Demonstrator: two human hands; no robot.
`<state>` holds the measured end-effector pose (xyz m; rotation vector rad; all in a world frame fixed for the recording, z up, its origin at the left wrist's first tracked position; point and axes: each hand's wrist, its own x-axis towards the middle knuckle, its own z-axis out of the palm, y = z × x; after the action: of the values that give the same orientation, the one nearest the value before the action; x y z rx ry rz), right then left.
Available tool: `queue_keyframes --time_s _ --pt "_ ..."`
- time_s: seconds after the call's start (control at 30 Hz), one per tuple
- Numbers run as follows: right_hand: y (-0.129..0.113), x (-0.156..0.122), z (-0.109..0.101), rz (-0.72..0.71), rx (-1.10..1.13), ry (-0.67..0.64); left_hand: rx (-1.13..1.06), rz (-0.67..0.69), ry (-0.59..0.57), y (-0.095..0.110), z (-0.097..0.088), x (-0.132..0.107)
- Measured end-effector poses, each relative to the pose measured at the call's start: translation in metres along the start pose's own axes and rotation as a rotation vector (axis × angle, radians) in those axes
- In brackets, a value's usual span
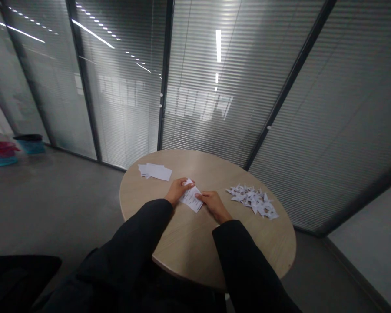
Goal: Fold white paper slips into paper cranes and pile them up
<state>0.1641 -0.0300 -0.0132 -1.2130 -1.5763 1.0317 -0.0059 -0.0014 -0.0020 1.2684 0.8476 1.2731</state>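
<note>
Both my hands are at the middle of a round light-wood table (189,248). A small white printed paper slip (191,199) lies between them, partly folded and resting on the tabletop. My left hand (179,191) grips its upper left end, and the fingers of my right hand (212,205) pinch its right edge. Beyond my left hand lies a loose stack of white paper sheets (155,171). To the right of my right hand is a heap of small folded white paper shapes (252,201), possibly origami cranes.
Glass walls with slatted blinds (208,87) curve behind the table. A blue basin and red container (1,154) and a black-rimmed blue bin (30,144) stand on the grey floor (65,204) at far left. A dark seat (16,278) is at lower left.
</note>
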Motion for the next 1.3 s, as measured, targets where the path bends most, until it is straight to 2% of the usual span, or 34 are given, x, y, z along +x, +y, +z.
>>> queue_keyframes --time_s 0.67,1.0,1.3 --pt "0.000 0.004 -0.001 0.030 -0.035 0.075 -0.038 0.015 -0.054 -0.004 -0.001 0.001" --pt "-0.001 0.001 0.002 0.036 -0.036 0.001 -0.010 0.007 -0.068 -0.011 -0.003 0.006" --pt "-0.003 0.000 0.002 0.049 -0.033 0.002 -0.070 -0.040 -0.057 -0.004 0.000 0.000"
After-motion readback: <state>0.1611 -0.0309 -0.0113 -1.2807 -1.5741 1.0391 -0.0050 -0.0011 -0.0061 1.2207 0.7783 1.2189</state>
